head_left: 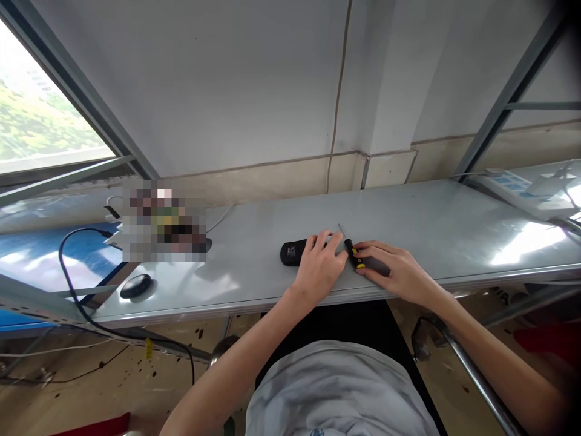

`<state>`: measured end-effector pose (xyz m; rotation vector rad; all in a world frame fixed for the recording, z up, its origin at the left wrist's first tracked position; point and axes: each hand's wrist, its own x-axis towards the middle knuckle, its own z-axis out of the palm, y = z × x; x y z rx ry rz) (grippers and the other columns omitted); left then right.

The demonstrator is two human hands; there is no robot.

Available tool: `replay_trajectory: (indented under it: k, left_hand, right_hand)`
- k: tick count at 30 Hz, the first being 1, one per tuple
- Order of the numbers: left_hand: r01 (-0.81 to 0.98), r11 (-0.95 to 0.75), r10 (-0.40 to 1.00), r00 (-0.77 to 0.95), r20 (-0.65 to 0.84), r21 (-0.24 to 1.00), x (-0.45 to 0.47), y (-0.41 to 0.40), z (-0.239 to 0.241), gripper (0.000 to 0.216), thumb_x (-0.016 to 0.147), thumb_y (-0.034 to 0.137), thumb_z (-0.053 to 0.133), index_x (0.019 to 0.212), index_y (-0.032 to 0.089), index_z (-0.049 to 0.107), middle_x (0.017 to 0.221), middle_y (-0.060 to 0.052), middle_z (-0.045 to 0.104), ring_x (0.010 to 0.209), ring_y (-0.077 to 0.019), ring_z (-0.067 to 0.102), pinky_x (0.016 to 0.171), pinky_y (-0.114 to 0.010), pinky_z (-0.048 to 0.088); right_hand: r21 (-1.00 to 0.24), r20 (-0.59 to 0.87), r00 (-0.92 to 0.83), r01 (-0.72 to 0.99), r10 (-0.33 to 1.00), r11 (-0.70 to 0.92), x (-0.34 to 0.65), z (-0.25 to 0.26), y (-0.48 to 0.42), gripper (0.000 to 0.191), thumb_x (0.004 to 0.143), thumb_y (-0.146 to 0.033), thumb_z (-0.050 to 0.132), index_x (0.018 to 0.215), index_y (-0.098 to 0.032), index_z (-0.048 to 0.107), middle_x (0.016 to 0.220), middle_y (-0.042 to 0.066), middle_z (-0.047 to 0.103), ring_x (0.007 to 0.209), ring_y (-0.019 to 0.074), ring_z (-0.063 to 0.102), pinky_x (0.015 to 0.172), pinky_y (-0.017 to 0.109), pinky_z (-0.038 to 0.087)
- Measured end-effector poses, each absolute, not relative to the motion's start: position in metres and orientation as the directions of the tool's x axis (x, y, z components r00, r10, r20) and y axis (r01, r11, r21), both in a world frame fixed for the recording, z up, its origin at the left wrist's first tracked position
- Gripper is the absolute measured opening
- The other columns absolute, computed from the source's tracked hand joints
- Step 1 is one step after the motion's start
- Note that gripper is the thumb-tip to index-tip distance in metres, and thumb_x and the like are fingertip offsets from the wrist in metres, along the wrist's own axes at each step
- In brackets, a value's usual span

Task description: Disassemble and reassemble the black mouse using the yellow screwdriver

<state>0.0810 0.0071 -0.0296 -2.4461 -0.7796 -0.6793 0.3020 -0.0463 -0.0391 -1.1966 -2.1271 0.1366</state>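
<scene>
A grey bench [254,221] ran along a pale wall [254,79]. On its near middle lay a black device [291,253], printed side up, the left hand [320,263] bent over its right part; whether those fingers gripped or merely rested could not be told. Just beside, the right hand [399,272] pinched a screwdriver [355,255] by its handle, shaft pointing far and left. Good control probably called for a steady device and left fingertips clear of the shaft. A black mouse [136,286] sat well apart, at left.
</scene>
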Motion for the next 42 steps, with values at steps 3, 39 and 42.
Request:
replay_trajectory:
  k: [3, 39, 42]
  left_hand:
    - [0.631, -0.730, 0.401, 0.707, 0.583, -0.263, 0.082, 0.009, -0.032, 0.023, 0.093, 0.004, 0.054, 0.086, 0.017, 0.072, 0.132, -0.013, 0.061, 0.122, -0.0339, 0.051, 0.092, -0.046, 0.047]
    - [0.672, -0.511, 0.860, 0.404, 0.312, 0.536, -0.027, 0.015, -0.023, 0.054, 0.100, 0.055, 0.058, 0.142, 0.023, 0.051, 0.129, -0.010, 0.064, 0.111, -0.0268, 0.064, 0.095, -0.039, 0.052]
    - [0.682, -0.485, 0.874, 0.396, 0.282, 0.547, -0.027, 0.013, -0.021, 0.056, 0.098, 0.057, 0.060, 0.142, 0.025, 0.050, 0.125, -0.009, 0.066, 0.107, -0.0263, 0.064, 0.092, -0.038, 0.052]
  right_hand:
    - [-0.398, 0.504, -0.345, 0.721, 0.792, 0.567, 0.301, -0.037, -0.047, 0.024, 0.099, -0.033, 0.059, 0.121, -0.027, 0.065, 0.134, 0.010, 0.066, 0.119, 0.0288, 0.068, 0.103, 0.047, 0.055]
    - [-0.516, 0.466, -0.274, 0.688, 0.841, 0.510, 0.192, -0.035, -0.013, 0.031, 0.105, -0.024, 0.043, 0.136, -0.021, 0.047, 0.129, 0.014, 0.060, 0.115, 0.0304, 0.058, 0.097, 0.049, 0.052]
    - [-0.528, 0.477, -0.274, 0.670, 0.835, 0.521, 0.192, -0.035, -0.013, 0.031, 0.104, -0.023, 0.046, 0.135, -0.022, 0.048, 0.128, 0.013, 0.061, 0.113, 0.0287, 0.060, 0.097, 0.048, 0.052]
